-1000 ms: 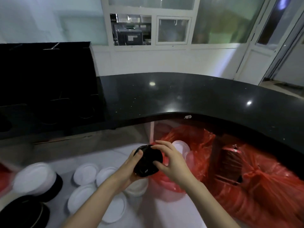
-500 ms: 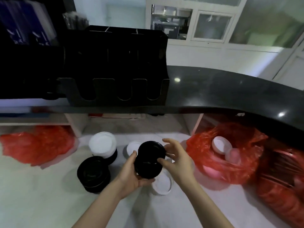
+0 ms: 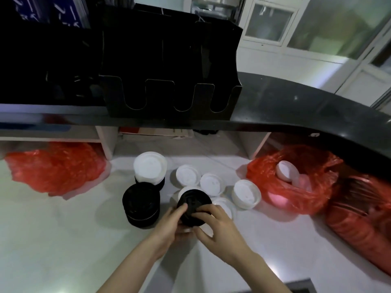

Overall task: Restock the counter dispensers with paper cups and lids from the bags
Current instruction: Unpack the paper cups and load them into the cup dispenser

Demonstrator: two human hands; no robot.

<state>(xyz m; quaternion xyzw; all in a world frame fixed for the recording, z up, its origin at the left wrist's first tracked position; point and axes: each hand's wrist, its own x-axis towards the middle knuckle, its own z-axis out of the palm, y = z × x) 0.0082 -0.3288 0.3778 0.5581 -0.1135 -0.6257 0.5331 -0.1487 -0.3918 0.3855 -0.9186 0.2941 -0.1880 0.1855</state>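
We hold 1 stack of black lids (image 3: 193, 205) just below the middle of the frame, with both hands curled round it. Our left hand (image 3: 169, 225) grips its lower left side, thumb laid on the top lid, and our right hand (image 3: 215, 224) wraps the lower right side with bent fingers on the rim; how many lids the stack holds we cannot tell.

To its left, 1 second black lid stack (image 3: 141, 205) stands on the white lower surface (image 3: 53, 240). Just above that sits 1 tall white lid stack (image 3: 149, 168). White lids lie around our hands: we count 2 single ones (image 3: 187, 174) above the held stack, side by side, 1 thicker white pile (image 3: 246, 193) to the right, and at least 2 more partly hidden under the hands and the held stack.

We see 3 red plastic bags. 1 crumpled bag (image 3: 55, 166) lies at the left edge, 1 open red bag (image 3: 296, 182) at the right holds at least 1 white lid (image 3: 285, 170), and 1 tied bag (image 3: 359, 218) fills the lower right corner.

Across the upper half runs the black counter (image 3: 296, 106). On it, upper centre, stands 1 black dispenser (image 3: 169, 70) with 3 U-shaped slots cut in its front; whether anything sits in them is too dark to tell
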